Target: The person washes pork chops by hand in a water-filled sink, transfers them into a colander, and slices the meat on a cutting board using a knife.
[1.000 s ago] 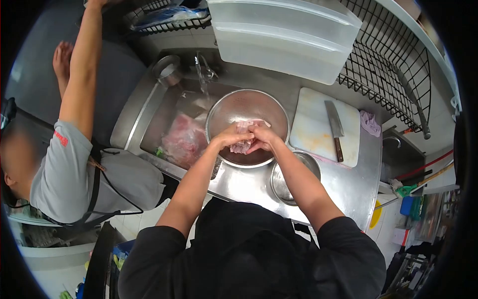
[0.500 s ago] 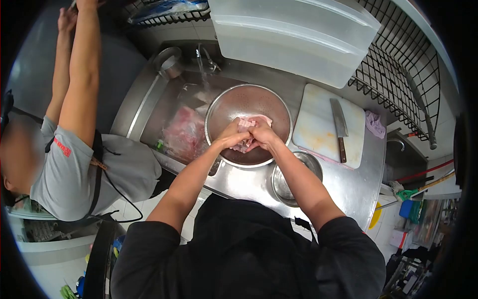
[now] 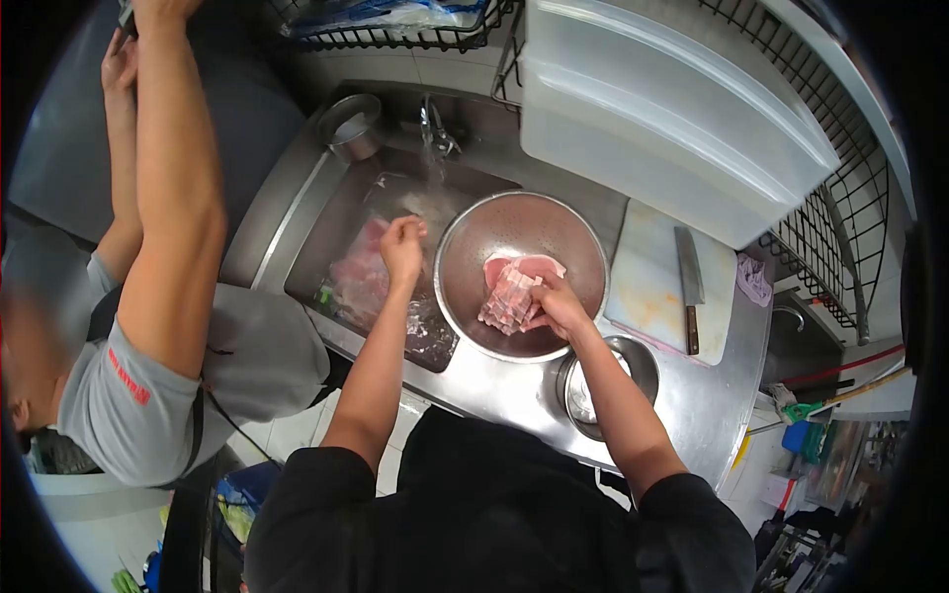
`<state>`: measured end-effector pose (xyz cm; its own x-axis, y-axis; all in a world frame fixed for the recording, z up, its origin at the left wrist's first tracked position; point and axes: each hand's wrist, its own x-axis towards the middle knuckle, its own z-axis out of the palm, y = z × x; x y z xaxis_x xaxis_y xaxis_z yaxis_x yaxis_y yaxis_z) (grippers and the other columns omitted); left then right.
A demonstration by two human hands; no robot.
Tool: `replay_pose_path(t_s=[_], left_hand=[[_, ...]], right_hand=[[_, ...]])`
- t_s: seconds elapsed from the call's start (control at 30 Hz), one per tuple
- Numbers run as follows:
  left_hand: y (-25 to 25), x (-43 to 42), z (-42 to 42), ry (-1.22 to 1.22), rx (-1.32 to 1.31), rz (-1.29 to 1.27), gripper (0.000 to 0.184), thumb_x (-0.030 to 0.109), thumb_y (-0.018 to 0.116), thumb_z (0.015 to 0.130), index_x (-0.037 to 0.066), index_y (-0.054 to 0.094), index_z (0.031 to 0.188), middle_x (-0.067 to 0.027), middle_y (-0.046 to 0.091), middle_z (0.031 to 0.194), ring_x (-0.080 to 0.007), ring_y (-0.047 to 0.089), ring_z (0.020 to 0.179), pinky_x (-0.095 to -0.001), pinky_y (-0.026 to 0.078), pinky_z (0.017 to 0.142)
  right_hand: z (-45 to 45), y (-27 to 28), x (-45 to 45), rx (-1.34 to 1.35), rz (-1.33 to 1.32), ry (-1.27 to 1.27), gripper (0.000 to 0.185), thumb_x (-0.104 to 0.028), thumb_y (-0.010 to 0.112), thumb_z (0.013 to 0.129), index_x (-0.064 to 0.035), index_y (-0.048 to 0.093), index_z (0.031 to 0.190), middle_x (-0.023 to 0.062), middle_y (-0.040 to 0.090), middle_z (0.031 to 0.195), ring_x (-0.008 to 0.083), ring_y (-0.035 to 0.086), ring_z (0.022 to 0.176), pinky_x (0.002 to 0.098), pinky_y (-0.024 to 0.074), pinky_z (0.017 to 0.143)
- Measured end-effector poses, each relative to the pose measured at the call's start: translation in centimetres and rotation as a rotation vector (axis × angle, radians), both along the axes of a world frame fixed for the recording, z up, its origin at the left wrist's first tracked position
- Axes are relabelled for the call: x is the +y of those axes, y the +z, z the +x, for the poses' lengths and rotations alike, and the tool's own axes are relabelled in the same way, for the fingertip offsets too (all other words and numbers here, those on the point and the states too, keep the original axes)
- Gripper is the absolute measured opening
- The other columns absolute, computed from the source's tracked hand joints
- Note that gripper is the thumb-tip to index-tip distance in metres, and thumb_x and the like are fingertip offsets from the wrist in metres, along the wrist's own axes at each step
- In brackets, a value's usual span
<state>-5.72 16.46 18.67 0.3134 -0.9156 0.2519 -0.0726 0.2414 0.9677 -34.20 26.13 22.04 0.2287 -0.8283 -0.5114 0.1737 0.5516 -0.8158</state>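
Observation:
My right hand (image 3: pixel 557 307) grips a piece of pale pink meat (image 3: pixel 511 299) inside a large metal colander (image 3: pixel 463 232); more meat lies behind it in the same colander. My left hand (image 3: pixel 403 251) is raised over the sink (image 3: pixel 311 259), left of the colander, with its fingers curled; whether anything is between them is too small to tell. Under and beyond that hand, a pink mass of meat, seemingly in clear wrap (image 3: pixel 360 274), lies in the sink. Water runs from the tap (image 3: pixel 433 127) behind it.
A knife (image 3: pixel 689 290) rests on a white cutting board (image 3: pixel 633 287) at the right. A round metal bowl (image 3: pixel 643 368) stands in front of the colander. Translucent drawers (image 3: pixel 662 109) overhang the back. A co-worker in a grey shirt (image 3: pixel 138 395) reaches forward on the left.
My left hand has let go of the meat and moved left, out of the colander, over the sink. My right hand still holds the meat. The view has shifted, and the co-worker's arms show differently.

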Motion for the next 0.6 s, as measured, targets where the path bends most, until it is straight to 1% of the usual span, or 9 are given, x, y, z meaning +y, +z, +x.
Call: replay_pose_path(t_s=[0.07, 0.13, 0.2, 0.27, 0.3, 0.37, 0.43, 0.5, 0.6], left_hand=[[-8.1, -3.5, 3.6, 0.126, 0.003, 0.329, 0.015, 0.012, 0.060, 0.090, 0.003, 0.072, 0.093, -0.0074, 0.072, 0.081, -0.0205, 0.068, 0.080, -0.0336, 0.052, 0.074], [-14.0, -5.0, 5.0, 0.070, -0.503, 0.425, 0.016, 0.010, 0.059, 0.086, 0.001, 0.072, 0.091, -0.0173, 0.073, 0.083, -0.0326, 0.071, 0.084, -0.0425, 0.054, 0.078], [-15.1, -6.0, 4.3, -0.150, -0.842, 0.596, 0.020, 0.010, 0.057, 0.082, -0.001, 0.072, 0.092, -0.0244, 0.071, 0.092, -0.0401, 0.069, 0.096, -0.0478, 0.052, 0.088], [-15.6, -7.3, 2.9, -0.254, -1.174, 0.692, 0.024, 0.010, 0.056, 0.084, -0.001, 0.072, 0.098, -0.0228, 0.070, 0.106, -0.0392, 0.067, 0.104, -0.0469, 0.051, 0.094], [-16.7, -8.4, 3.0, -0.426, -1.315, 0.684, 0.028, 0.011, 0.056, 0.085, 0.001, 0.070, 0.107, -0.0196, 0.068, 0.117, -0.0397, 0.064, 0.111, -0.0470, 0.050, 0.097], [-18.4, -9.5, 3.2, -0.657, -1.561, 0.678, 0.029, 0.014, 0.052, 0.092, 0.007, 0.071, 0.112, -0.0171, 0.066, 0.123, -0.0328, 0.064, 0.116, -0.0457, 0.052, 0.094], [-21.2, -11.0, 2.4, -0.628, -1.560, 0.742, 0.031, 0.018, 0.050, 0.094, 0.011, 0.072, 0.115, -0.0124, 0.066, 0.126, -0.0288, 0.064, 0.117, -0.0443, 0.052, 0.092], [-23.8, -12.4, 2.7, -0.786, -1.804, 0.714, 0.033, 0.021, 0.052, 0.096, 0.015, 0.069, 0.123, -0.0082, 0.066, 0.127, -0.0274, 0.063, 0.119, -0.0444, 0.052, 0.093], [-25.1, -13.7, 2.6, -0.864, -1.625, 1.071, 0.038, 0.033, 0.058, 0.094, 0.015, 0.068, 0.126, -0.0109, 0.063, 0.132, -0.0252, 0.060, 0.123, -0.0422, 0.047, 0.100]], right_hand=[[0.2, -0.1, 0.2, 0.022, 0.002, -0.011, 0.046, -0.004, 0.053, 0.088, -0.0015, 0.048, 0.134, 0.0118, 0.059, 0.095, 0.0199, 0.064, 0.069, 0.0431, 0.0631, 0.055], [-0.1, -0.6, 0.1, 0.018, 0.016, -0.041, 0.044, -0.005, 0.052, 0.088, -0.0046, 0.053, 0.133, 0.0106, 0.059, 0.095, 0.0183, 0.063, 0.068, 0.0401, 0.0624, 0.054], [-0.1, -0.7, 0.4, 0.049, 0.030, -0.068, 0.043, -0.004, 0.051, 0.088, -0.0067, 0.056, 0.131, 0.0094, 0.059, 0.095, 0.0168, 0.063, 0.069, 0.0358, 0.0611, 0.054], [0.1, -0.5, 0.5, 0.095, 0.004, -0.108, 0.044, -0.002, 0.049, 0.087, -0.0060, 0.057, 0.131, 0.0086, 0.060, 0.094, 0.0157, 0.063, 0.073, 0.0326, 0.0609, 0.057], [0.4, -0.3, 0.4, 0.103, 0.013, -0.127, 0.044, -0.002, 0.049, 0.087, -0.0060, 0.057, 0.131, 0.0086, 0.060, 0.094, 0.0157, 0.063, 0.073, 0.0326, 0.0609, 0.057], [0.7, 0.2, 0.8, 0.099, 0.005, -0.175, 0.045, -0.001, 0.048, 0.086, -0.0057, 0.057, 0.130, 0.0066, 0.059, 0.091, 0.0129, 0.061, 0.074, 0.0281, 0.0577, 0.062], [0.2, -0.3, 0.8, 0.146, -0.005, -0.164, 0.045, -0.001, 0.047, 0.086, -0.0055, 0.058, 0.130, 0.0058, 0.059, 0.091, 0.0117, 0.059, 0.073, 0.0268, 0.0549, 0.064], [0.8, 0.5, 1.0, 0.178, 0.012, -0.167, 0.049, 0.002, 0.045, 0.084, -0.0052, 0.059, 0.129, 0.0038, 0.058, 0.089, 0.0095, 0.054, 0.071, 0.0248, 0.0482, 0.065], [1.5, 1.3, 1.0, 0.188, 0.004, -0.208, 0.052, 0.004, 0.044, 0.081, -0.0051, 0.059, 0.130, 0.0034, 0.057, 0.089, 0.0093, 0.054, 0.071, 0.0243, 0.0470, 0.065]])
